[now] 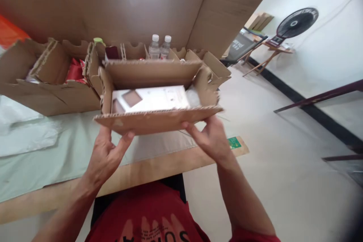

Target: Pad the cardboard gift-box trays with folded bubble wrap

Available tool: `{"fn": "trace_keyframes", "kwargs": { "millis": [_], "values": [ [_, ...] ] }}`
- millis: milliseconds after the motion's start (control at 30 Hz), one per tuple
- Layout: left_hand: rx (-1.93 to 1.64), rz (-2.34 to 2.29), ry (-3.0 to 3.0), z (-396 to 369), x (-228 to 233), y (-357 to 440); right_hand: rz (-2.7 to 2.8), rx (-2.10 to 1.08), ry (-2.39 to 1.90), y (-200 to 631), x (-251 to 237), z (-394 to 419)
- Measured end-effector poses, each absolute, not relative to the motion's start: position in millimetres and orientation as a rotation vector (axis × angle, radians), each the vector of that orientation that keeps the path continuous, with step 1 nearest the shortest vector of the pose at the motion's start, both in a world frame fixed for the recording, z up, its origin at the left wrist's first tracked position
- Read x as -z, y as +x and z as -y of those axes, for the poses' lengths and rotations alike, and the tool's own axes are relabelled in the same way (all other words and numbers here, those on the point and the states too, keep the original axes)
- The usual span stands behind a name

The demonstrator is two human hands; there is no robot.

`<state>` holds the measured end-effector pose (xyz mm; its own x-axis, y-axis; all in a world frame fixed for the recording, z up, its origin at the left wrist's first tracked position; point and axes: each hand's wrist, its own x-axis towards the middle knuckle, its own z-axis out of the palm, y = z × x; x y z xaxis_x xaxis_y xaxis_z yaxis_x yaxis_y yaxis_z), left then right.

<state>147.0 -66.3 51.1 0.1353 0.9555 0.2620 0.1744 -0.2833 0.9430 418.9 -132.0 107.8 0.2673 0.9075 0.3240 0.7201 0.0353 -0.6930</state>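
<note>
An open cardboard box (159, 123) is held up over the table by both of my hands. My left hand (109, 153) grips its lower left corner, thumb on the near wall and fingers out of sight underneath. At the lower right corner, my right hand (210, 140) grips it the same way. Inside lies a white carton (159, 97) with brown diamond-shaped patches. A clear, roundish item (193, 97) sits at the carton's right end, too blurred to name. Behind the held box stands a row of cardboard compartments (65, 96).
Two clear bottles (154, 48) with white caps and a red packet (76, 71) stand in the compartments. A tall cardboard panel (136, 7) rises behind. Clear plastic bags (31, 136) lie on the cloth-covered table (76, 136). A fan (296, 24) stands at the right.
</note>
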Motion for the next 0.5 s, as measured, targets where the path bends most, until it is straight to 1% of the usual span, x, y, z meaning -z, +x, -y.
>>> {"fn": "trace_keyframes", "kwargs": {
  "millis": [133,233,367,500],
  "values": [
    [-1.071,-1.179,1.577,77,-4,117,1.53,-0.507,-1.743,405,-62,156],
    [-1.022,-1.169,1.539,75,19,117,1.542,-0.696,-1.717,429,-39,176],
    [-0.995,-1.118,1.498,73,35,133,1.437,-0.834,-1.589,478,-18,182],
    [-1.003,-1.098,1.447,72,36,143,1.398,-0.921,-1.47,493,0,156]
  ]
}}
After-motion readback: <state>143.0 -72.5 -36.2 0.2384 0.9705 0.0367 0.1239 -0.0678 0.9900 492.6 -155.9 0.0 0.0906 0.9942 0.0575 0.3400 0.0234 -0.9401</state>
